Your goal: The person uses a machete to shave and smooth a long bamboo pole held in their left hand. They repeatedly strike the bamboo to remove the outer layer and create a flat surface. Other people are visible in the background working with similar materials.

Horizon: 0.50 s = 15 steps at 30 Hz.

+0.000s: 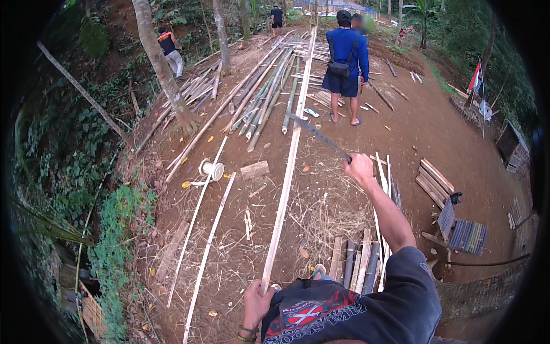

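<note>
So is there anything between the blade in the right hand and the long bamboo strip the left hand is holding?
Nothing visible. The right hand holds the dark blade raised, its tip right over the long bamboo strip, which the left hand grips at its near end. Only bare ground and dry fibres lie around it.

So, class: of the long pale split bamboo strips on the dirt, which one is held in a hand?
The longest pale split bamboo strip: the left hand grips its near end; the others lie untouched.

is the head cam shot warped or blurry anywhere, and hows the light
Head view: strong fisheye, so the long bamboo strip held by the left hand bows and the corners go black; soft, even daylight with no hard shadows or glare; the blade in the right hand looks slightly motion-smeared; the far trees are soft.
</note>
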Each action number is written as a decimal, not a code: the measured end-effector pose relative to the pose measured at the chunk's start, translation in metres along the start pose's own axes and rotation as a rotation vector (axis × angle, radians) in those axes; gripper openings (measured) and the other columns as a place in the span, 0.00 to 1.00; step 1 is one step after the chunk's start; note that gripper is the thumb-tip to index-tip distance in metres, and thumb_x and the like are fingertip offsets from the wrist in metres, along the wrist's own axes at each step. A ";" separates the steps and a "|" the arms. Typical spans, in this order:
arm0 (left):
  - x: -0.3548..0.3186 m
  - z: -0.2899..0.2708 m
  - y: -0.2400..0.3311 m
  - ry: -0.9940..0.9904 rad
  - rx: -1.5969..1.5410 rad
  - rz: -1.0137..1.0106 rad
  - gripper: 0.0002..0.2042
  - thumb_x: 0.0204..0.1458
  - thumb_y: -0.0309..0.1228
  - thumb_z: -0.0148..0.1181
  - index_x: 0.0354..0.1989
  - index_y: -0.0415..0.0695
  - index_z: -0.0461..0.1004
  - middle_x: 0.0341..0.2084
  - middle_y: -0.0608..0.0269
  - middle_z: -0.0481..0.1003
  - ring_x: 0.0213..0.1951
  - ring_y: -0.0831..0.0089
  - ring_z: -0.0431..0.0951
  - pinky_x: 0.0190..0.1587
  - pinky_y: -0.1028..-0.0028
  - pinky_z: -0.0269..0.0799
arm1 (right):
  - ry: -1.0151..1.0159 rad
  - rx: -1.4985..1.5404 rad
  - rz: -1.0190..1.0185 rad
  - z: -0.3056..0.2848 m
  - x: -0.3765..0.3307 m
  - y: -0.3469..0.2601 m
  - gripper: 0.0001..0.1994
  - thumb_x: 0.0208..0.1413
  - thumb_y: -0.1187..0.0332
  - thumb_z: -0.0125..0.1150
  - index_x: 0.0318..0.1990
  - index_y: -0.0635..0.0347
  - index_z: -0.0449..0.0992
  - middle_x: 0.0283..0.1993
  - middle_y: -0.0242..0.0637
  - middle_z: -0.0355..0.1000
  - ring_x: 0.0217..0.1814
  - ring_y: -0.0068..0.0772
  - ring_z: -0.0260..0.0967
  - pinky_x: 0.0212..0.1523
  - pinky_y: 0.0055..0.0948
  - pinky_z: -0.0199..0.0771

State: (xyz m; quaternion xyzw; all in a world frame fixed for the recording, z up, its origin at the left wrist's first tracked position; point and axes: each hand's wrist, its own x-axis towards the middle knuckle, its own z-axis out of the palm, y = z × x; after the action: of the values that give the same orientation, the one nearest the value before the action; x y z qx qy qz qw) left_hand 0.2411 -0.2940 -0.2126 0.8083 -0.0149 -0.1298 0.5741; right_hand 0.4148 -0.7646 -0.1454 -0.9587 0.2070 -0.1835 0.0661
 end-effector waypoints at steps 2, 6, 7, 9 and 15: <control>-0.004 0.007 -0.004 0.061 -0.102 0.009 0.11 0.48 0.28 0.68 0.36 0.35 0.75 0.19 0.67 0.73 0.24 0.84 0.69 0.26 0.76 0.65 | 0.040 0.002 -0.029 -0.002 0.006 -0.002 0.10 0.53 0.62 0.59 0.32 0.57 0.81 0.19 0.39 0.74 0.22 0.36 0.75 0.31 0.41 0.79; 0.027 0.014 0.006 0.219 0.245 0.120 0.14 0.45 0.30 0.69 0.37 0.36 0.76 0.21 0.55 0.76 0.23 0.67 0.76 0.28 0.67 0.69 | -0.258 0.220 -0.226 0.025 -0.078 -0.067 0.10 0.52 0.60 0.60 0.32 0.55 0.80 0.18 0.39 0.74 0.19 0.37 0.75 0.25 0.40 0.78; 0.037 0.019 0.008 0.271 0.281 0.129 0.14 0.44 0.31 0.69 0.36 0.36 0.76 0.21 0.51 0.77 0.23 0.61 0.77 0.28 0.65 0.70 | -0.337 0.135 -0.314 0.030 -0.108 -0.093 0.11 0.51 0.57 0.61 0.30 0.54 0.80 0.17 0.39 0.73 0.19 0.38 0.75 0.25 0.41 0.78; 0.050 0.026 0.017 0.331 0.341 0.130 0.15 0.42 0.33 0.69 0.35 0.36 0.77 0.22 0.47 0.77 0.25 0.53 0.78 0.29 0.61 0.71 | -0.320 0.204 -0.597 0.037 -0.171 -0.124 0.12 0.48 0.55 0.62 0.28 0.54 0.79 0.17 0.39 0.73 0.19 0.39 0.75 0.25 0.41 0.78; 0.038 0.017 0.018 0.427 0.381 0.072 0.15 0.40 0.32 0.66 0.36 0.37 0.79 0.23 0.42 0.77 0.28 0.44 0.79 0.34 0.55 0.72 | -0.341 0.106 -0.419 0.032 -0.100 -0.113 0.11 0.49 0.58 0.62 0.29 0.56 0.79 0.21 0.40 0.76 0.20 0.38 0.76 0.26 0.39 0.76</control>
State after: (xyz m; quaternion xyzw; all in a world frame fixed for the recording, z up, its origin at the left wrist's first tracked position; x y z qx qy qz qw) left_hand 0.2760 -0.3227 -0.2086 0.9095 0.0538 0.0688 0.4065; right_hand 0.3845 -0.6189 -0.1846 -0.9929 -0.0199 -0.0395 0.1107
